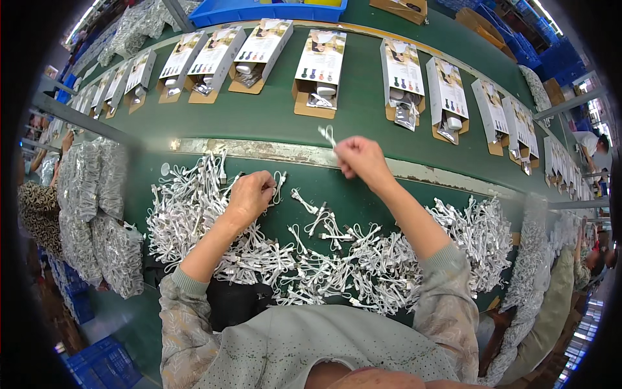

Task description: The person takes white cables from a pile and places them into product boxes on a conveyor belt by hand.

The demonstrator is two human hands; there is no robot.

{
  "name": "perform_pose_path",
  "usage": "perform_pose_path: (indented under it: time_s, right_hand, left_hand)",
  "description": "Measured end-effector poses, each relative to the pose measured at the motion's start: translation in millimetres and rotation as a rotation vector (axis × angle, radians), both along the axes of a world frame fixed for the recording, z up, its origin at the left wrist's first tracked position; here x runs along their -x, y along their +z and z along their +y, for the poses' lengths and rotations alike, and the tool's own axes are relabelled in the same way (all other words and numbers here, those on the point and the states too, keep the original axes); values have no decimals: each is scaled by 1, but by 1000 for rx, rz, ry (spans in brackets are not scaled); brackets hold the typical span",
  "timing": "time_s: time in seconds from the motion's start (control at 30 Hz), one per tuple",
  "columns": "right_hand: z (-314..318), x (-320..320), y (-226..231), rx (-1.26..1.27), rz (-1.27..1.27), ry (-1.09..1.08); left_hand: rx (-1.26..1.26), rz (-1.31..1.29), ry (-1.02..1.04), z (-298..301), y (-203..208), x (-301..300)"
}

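Observation:
My right hand (364, 161) reaches over the metal strip, fingers pinched on a short white USB cable (328, 135) that sticks out to the left above the green belt. Closer to me, my left hand (251, 196) is closed at the edge of a heap of bundled white cables (188, 214). Another white cable (279, 185) shows at its fingertips. An open white box (321, 61) stands nearest my right hand, its brown flap folded out. Inside that box's mouth sit a white part and a silvery packet.
Several similar open boxes (405, 68) line the green belt (272, 120) to both sides. A scuffed metal strip (259, 149) divides belt from worktop. More cables (479, 240) lie at right. Bagged cables (91, 188) hang at left; a blue tray (265, 11) is behind. Other people work at both sides.

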State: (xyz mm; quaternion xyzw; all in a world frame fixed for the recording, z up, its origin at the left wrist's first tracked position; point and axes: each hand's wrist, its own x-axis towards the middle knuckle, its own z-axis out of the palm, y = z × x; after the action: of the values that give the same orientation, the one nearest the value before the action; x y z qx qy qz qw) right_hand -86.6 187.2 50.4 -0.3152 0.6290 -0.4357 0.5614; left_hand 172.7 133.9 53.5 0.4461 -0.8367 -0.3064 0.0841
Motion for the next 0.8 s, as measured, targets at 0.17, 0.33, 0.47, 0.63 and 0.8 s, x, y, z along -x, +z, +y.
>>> perform_pose_path:
  time_s: [0.17,0.33,0.47,0.63,0.8]
  right_hand:
    - [-73,-7,-38,64,-176,-440]
    - [-106,10,-70,92,-294,-572]
    - [-85,28,-70,53,137,-446]
    - [-14,8,-32,232,604,109]
    - [58,-33,3,550,622,745]
  left_hand:
    - [-22,133,131,-24,10,13]
    - [116,367,284,-68,2,41]
    - [206,323,373,-115,-27,58]
    - [352,209,333,-169,-55,115]
    - [243,269,222,-183,-62,161]
